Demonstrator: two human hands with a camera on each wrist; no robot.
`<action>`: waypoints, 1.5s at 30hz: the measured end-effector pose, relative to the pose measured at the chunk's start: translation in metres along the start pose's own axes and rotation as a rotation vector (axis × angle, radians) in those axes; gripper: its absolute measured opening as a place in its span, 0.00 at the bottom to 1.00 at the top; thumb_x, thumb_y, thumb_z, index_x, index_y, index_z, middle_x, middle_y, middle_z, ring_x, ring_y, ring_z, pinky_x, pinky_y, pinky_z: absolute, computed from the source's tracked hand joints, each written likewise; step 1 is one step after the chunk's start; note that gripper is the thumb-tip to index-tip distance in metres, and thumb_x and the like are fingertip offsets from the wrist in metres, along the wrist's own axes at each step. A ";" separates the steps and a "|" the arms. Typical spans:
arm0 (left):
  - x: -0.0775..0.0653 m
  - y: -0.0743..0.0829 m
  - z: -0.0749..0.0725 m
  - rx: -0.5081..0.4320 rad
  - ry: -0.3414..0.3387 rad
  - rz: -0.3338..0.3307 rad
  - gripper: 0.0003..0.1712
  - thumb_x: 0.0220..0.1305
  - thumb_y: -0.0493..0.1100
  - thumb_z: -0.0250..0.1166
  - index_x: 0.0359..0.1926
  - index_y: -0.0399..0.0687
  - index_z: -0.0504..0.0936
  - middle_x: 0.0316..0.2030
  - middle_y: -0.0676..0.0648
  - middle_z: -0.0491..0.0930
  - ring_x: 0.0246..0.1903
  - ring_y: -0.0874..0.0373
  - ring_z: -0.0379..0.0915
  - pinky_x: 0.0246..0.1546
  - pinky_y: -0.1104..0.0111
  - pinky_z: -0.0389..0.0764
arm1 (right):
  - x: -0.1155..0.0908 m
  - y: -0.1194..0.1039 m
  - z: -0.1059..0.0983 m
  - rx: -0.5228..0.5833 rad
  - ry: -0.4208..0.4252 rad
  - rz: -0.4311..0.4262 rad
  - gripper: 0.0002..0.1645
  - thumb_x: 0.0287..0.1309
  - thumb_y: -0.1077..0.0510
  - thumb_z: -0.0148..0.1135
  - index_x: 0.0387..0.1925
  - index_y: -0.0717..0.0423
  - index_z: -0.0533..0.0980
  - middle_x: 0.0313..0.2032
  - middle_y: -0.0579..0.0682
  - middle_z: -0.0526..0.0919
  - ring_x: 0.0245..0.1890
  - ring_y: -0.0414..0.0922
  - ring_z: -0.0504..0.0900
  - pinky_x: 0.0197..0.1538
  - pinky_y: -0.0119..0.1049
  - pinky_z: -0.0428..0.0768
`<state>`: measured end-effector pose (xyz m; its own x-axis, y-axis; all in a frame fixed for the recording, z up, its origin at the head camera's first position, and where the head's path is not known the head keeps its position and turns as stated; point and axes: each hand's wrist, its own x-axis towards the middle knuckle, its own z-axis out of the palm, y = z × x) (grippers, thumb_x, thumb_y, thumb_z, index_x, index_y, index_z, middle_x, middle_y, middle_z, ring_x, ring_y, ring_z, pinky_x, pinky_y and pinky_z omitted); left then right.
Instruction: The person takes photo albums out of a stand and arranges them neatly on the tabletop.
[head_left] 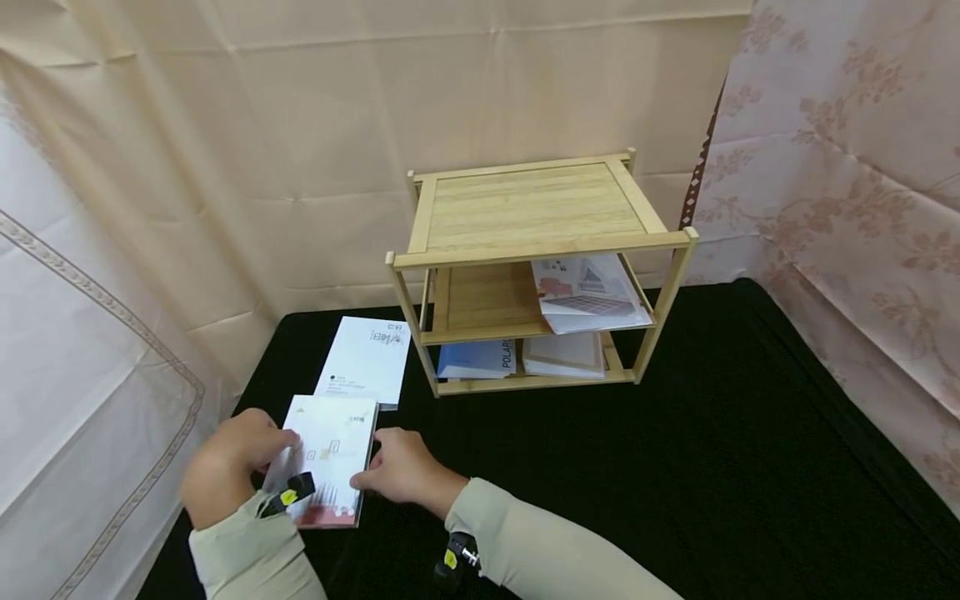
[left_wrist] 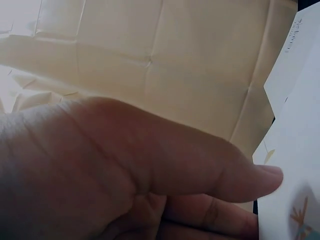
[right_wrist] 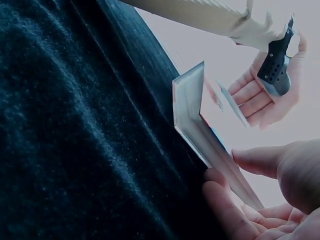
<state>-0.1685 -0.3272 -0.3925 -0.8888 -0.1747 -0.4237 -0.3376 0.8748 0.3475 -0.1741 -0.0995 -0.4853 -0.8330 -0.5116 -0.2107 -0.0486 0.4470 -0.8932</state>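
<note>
A white book [head_left: 333,458] with a pink lower edge and small printed drawings is held between both hands at the front left. My left hand [head_left: 238,457] grips its left side, the thumb on the cover and the other fingers mostly hidden. On the opposite side my right hand [head_left: 408,469] pinches the edge; in the right wrist view its thumb [right_wrist: 260,159] lies on top, with fingers at the underside. The page block [right_wrist: 192,117] shows there, tilted. Just beyond lies a second white book [head_left: 367,358] with dark lettering, partly overlapped by the held one.
A wooden shelf rack [head_left: 536,208] stands at the back centre. Its middle level bears a white booklet [head_left: 592,292]; on the bottom level lie a blue book [head_left: 476,358] and a white book [head_left: 564,354]. Black cloth [head_left: 712,450] covers the table, and a beige curtain [head_left: 337,108] hangs behind.
</note>
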 end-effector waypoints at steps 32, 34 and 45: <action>0.000 0.002 0.002 -0.034 -0.019 -0.060 0.26 0.69 0.49 0.58 0.47 0.25 0.84 0.36 0.35 0.84 0.33 0.46 0.79 0.33 0.57 0.81 | 0.003 -0.001 0.004 -0.179 0.009 0.022 0.13 0.54 0.53 0.79 0.36 0.49 0.80 0.20 0.41 0.79 0.19 0.38 0.78 0.24 0.30 0.76; 0.000 0.001 0.003 -0.039 -0.018 -0.056 0.26 0.70 0.49 0.58 0.46 0.26 0.84 0.35 0.35 0.84 0.32 0.46 0.79 0.33 0.57 0.81 | 0.003 -0.001 0.004 -0.177 0.004 0.022 0.13 0.54 0.53 0.79 0.36 0.49 0.80 0.20 0.42 0.80 0.19 0.39 0.78 0.24 0.30 0.76; -0.003 0.001 0.001 -0.054 0.004 -0.067 0.26 0.69 0.48 0.56 0.47 0.25 0.82 0.36 0.33 0.84 0.33 0.45 0.77 0.32 0.57 0.80 | 0.001 0.002 0.001 -0.135 -0.010 0.007 0.18 0.54 0.54 0.78 0.43 0.55 0.80 0.20 0.41 0.81 0.19 0.38 0.78 0.23 0.30 0.75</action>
<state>-0.1660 -0.3255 -0.3920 -0.8650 -0.2341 -0.4438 -0.4124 0.8355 0.3631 -0.1744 -0.0998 -0.4879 -0.8278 -0.5155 -0.2214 -0.1174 0.5451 -0.8301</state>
